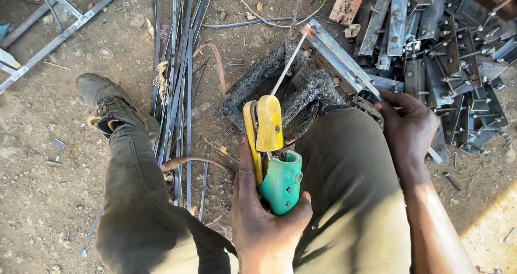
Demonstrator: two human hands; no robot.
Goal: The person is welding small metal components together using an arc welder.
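Head view: my left hand is clenched around the electrode holder, its welding rod tipped far onto the angle bar. My right hand is closed on that bar's near end, apparently steadying it beside the bracket pile.

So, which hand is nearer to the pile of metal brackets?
Right. The right hand rests at the edge of the bracket pile; the left hand is apart, gripping the electrode holder.

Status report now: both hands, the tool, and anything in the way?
Left hand shut on electrode holder, rod tip on metal strip. Right hand shut on that strip. Charred block under rod; brackets piled right.
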